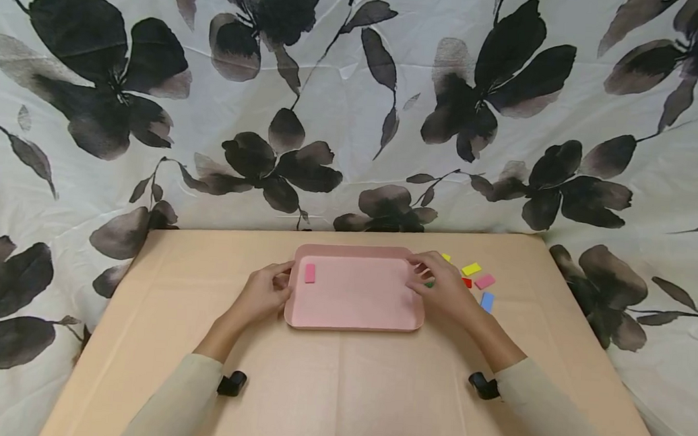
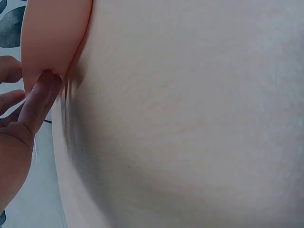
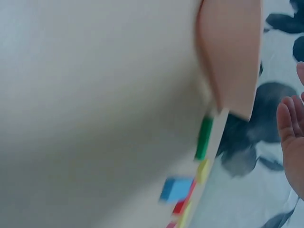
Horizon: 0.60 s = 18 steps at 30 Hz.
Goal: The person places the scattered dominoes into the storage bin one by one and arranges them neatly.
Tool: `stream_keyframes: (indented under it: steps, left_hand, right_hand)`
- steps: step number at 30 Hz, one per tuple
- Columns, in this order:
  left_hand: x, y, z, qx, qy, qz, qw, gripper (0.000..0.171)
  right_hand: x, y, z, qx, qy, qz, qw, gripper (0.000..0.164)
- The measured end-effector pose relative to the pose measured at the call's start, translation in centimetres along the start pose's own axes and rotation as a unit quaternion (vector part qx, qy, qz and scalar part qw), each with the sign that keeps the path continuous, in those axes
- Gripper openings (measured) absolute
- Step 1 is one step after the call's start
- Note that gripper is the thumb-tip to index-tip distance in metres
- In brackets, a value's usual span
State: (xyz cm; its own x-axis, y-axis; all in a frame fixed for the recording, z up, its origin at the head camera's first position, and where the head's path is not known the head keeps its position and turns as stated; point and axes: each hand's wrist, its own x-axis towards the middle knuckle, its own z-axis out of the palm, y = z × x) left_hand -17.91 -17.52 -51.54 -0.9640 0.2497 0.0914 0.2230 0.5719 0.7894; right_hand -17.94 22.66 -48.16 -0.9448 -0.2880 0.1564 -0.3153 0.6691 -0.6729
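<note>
A shallow pink tray [image 1: 354,320] lies on the table, with one small pink block [image 1: 310,273] inside near its left end. My left hand [image 1: 263,289] holds the tray's left edge; in the left wrist view, fingertips press the tray's outer wall [image 2: 57,33]. Over the tray's right edge, my right hand [image 1: 444,285] is slightly bent at the fingers and holds nothing visible. The right wrist view shows that hand [image 3: 294,142] apart from the tray [image 3: 232,57]. A green block [image 3: 204,137] lies close to the tray, mostly covered by the right hand in the head view.
Right of the tray lie loose blocks: a blue one [image 1: 487,302], a pink one [image 1: 485,281], a red one [image 1: 467,282] and a yellow one [image 1: 471,269], with another yellow block [image 1: 446,257] farther back. A floral cloth [image 1: 356,110] hangs behind the tan table [image 1: 337,393].
</note>
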Motion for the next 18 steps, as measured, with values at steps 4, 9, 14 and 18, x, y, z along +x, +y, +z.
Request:
stream_keyframes:
  steps: [4, 9, 14, 18]
  left_hand:
    - [-0.1, 0.0, 0.2, 0.008, 0.000, -0.007, 0.9999, 0.058]
    - [-0.3, 0.1, 0.3, 0.008, -0.004, -0.009, 0.9999, 0.059]
    - [-0.2, 0.4, 0.3, 0.003, -0.007, -0.010, 0.9999, 0.059]
    - [-0.3, 0.5, 0.1, 0.006, -0.006, -0.013, 0.9999, 0.059]
  right_hand:
    - [-0.8, 2.6, -1.5, -0.005, 0.023, -0.006, 1.000, 0.050]
    - [-1.9, 5.7, -3.1, -0.015, 0.049, 0.011, 0.999, 0.051]
    - [-2.8, 8.0, -4.7, -0.041, 0.057, 0.063, 0.996, 0.051]
    - [-3.4, 9.6, -5.6, -0.055, 0.045, 0.103, 0.992, 0.053]
